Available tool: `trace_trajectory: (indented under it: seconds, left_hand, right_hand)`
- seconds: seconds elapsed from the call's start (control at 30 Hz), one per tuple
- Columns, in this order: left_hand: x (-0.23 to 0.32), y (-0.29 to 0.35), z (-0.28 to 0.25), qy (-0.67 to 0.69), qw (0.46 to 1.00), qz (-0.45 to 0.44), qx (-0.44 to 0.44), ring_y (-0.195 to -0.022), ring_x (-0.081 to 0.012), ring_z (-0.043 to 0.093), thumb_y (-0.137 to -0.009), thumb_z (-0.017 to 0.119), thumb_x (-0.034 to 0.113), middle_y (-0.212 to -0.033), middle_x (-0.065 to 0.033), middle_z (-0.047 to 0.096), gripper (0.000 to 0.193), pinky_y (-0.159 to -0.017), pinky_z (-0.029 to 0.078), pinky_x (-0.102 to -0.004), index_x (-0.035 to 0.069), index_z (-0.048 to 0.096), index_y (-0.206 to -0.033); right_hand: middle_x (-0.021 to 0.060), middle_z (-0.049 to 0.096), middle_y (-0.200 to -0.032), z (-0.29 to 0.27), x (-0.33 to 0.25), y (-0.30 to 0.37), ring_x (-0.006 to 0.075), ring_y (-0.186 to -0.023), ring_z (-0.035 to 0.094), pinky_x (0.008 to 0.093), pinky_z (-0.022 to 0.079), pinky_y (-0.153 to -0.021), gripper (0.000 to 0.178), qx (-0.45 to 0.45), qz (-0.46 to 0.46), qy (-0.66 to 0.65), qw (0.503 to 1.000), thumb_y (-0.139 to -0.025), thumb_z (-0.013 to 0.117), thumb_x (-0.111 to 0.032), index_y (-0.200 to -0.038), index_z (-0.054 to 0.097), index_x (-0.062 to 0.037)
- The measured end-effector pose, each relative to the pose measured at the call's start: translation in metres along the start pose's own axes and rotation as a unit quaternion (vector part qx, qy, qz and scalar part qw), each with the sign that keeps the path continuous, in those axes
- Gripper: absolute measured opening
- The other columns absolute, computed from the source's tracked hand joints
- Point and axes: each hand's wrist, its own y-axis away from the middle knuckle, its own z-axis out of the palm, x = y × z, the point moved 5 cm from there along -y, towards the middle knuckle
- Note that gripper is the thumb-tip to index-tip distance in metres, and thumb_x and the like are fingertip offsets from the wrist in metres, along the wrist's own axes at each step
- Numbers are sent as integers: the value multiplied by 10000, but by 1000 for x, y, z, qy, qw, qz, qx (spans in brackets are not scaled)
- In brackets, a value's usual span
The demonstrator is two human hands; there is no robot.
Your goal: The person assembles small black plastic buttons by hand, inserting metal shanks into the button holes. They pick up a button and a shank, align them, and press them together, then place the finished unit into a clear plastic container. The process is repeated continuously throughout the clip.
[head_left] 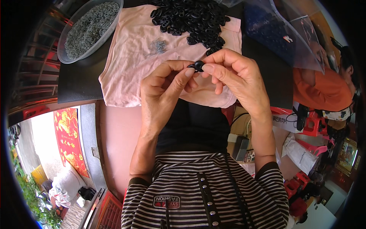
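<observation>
Between the fingertips of both hands, above the near part of a pink cloth (127, 57), is a small glossy black plastic piece (198, 65) with a rounded end. My left hand (163, 86) pinches its left end between thumb and forefinger. My right hand (240, 78) grips the right end the same way, partly covering it. Beyond my hands lies a heap of similar black plastic pieces (187, 19), many oval with holes. A small cluster of thin silvery metal bits (159, 46) rests on the cloth, left of the heap.
A clear plastic tub (63, 49) full of small grey metal parts stands at the far left of the dark table (78, 82). At the far right lies a clear plastic bag (280, 42) with dark contents. Beside it sits another person in an orange sleeve (324, 89).
</observation>
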Motion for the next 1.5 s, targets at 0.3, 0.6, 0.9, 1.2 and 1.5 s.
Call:
trace_trajectory:
  seconds: [0.3, 0.6, 0.9, 1.2, 1.5]
  left_hand:
    - [-2, 1, -2, -5, 1000, -12, 1, -698, -90, 594, -907, 584, 49, -842, -74, 658, 159, -637, 486, -206, -71, 617, -1007]
    - [-7, -5, 0, 38, 999, -13, -11, -712, -124, 621, -907, 573, 33, -842, -109, 671, 158, -658, 509, -218, -80, 606, -1012]
    - [-3, -6, 1, 107, 993, -44, -22, -751, -191, 672, -902, 563, 12, -881, -180, 675, 159, -671, 556, -264, -82, 579, -1028]
    - [-3, -5, 5, 128, 990, -45, -29, -757, -215, 679, -918, 542, 36, -896, -196, 670, 178, -689, 569, -285, -81, 562, -1050]
    - [-11, -3, 1, 161, 982, -94, -12, -757, -209, 680, -925, 547, 75, -905, -176, 671, 151, -695, 573, -278, -53, 594, -991]
  right_hand:
    - [20, 607, -722, 0, -4, -1, 49, -545, 513, 188, 440, -519, 141, -19, 12, 21, 1000, -887, 608, -108, -923, 635, 25]
    - [16, 603, -698, -1, 2, -10, 50, -541, 515, 189, 450, -494, 152, -45, 11, -15, 999, -885, 617, -118, -891, 651, 30]
    - [10, 599, -716, -4, -2, -14, 42, -517, 506, 174, 415, -461, 172, -61, 5, -38, 997, -887, 631, -160, -918, 669, 4]
    - [-6, 599, -713, -5, -5, -8, 28, -511, 481, 170, 381, -447, 158, -59, 9, -28, 998, -874, 650, -173, -908, 676, -21]
    - [7, 616, -802, 0, -18, 2, 74, -668, 557, 213, 448, -506, 196, 62, -146, 100, 982, -785, 708, -94, -958, 653, -21]
